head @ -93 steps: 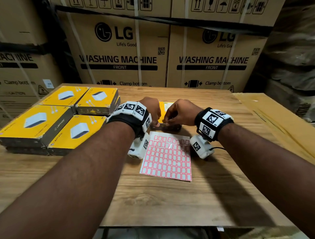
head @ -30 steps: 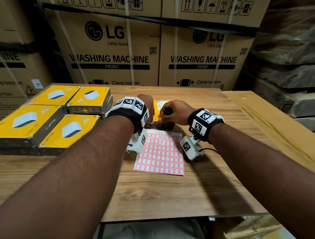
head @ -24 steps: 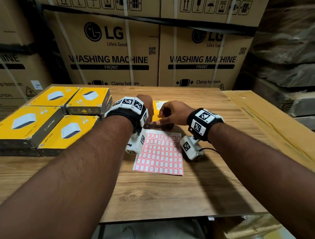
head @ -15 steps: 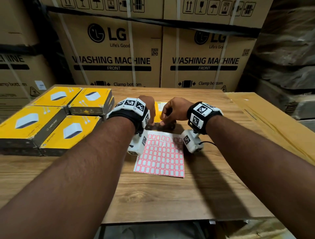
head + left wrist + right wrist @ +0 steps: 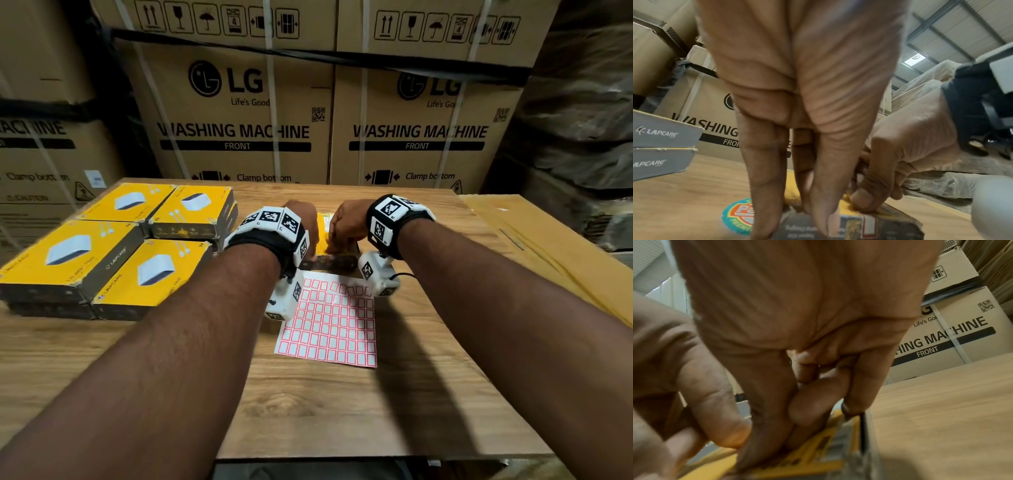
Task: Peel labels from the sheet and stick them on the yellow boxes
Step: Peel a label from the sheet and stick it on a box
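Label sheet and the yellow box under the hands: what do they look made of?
Label sheet: thin coated paper, probably glossy, going by the pale sheen across its red-and-white grid. Yellow box: printed cardboard, most likely; its edges look scuffed and frayed in the left wrist view.

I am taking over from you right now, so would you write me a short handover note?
Left hand: straight fingers press the near edge of one yellow box, steadying it.
Right hand: thumb and fingers pressed on that box's top; whether a label lies under them is hidden.
Sheet: flat on the table, just nearer than the box, most labels on it.
Stack: four more yellow tops at the left, in at least two layers, no labels seen on them.
Done: nothing I can confirm.
Left: finish this box, then label the stack.
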